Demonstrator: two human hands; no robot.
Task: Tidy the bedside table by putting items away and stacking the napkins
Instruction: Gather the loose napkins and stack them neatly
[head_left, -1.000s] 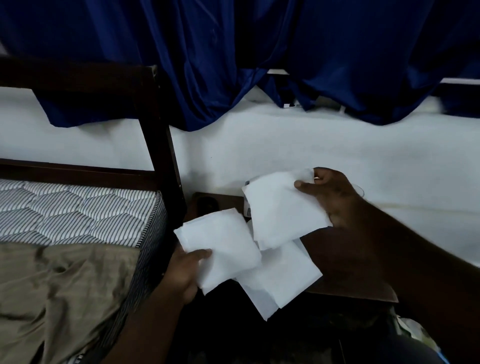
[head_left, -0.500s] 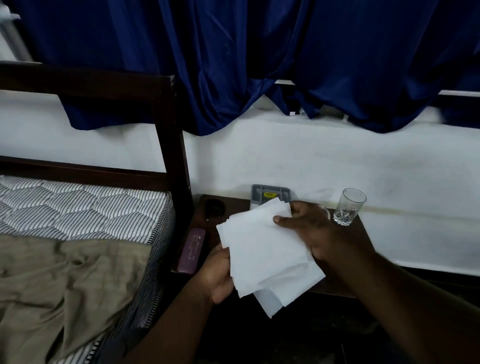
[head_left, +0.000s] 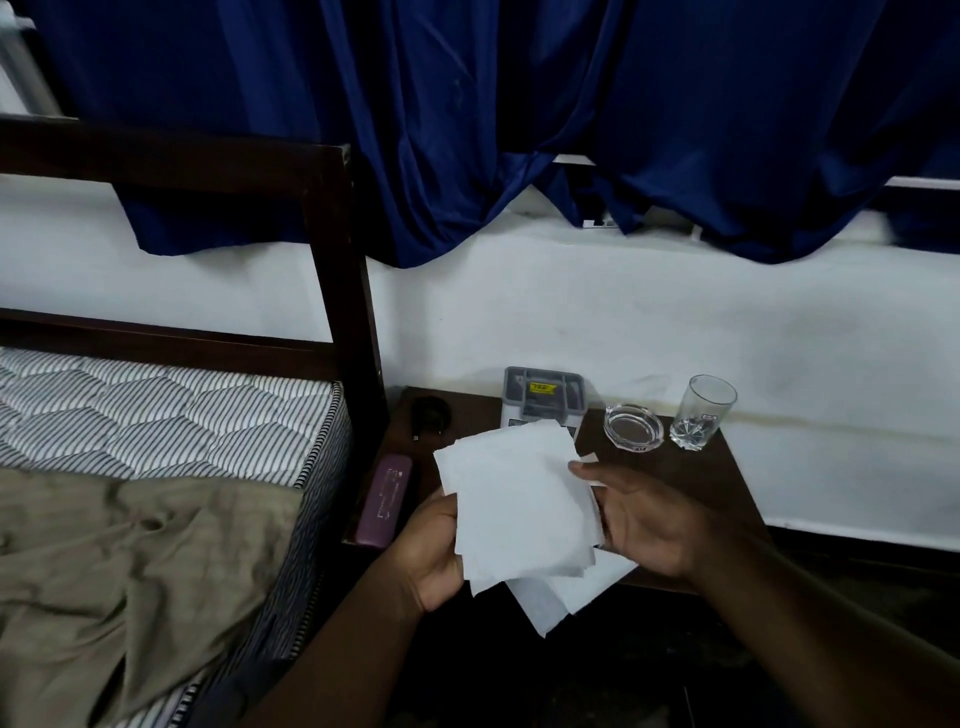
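A loose stack of white napkins (head_left: 519, 506) hangs above the front of the dark wooden bedside table (head_left: 691, 473). My left hand (head_left: 434, 551) grips the stack's left edge from below. My right hand (head_left: 641, 519) holds its right edge, thumb on top. A lower napkin (head_left: 561, 592) sticks out askew under the stack. On the table stand a grey box with a yellow label (head_left: 543, 397), a glass ashtray (head_left: 634, 426), a drinking glass (head_left: 701, 410), a purple case (head_left: 385, 499) and a small black object (head_left: 430, 413).
A bed with a striped mattress (head_left: 171, 410) and an olive sheet (head_left: 130, 561) lies at the left, its dark headboard post (head_left: 343, 291) beside the table. Blue curtains (head_left: 519, 104) hang over the white wall behind.
The separate napkins held apart have been brought together into one stack between both hands. The view has shifted, and the box, ashtray and glass now show.
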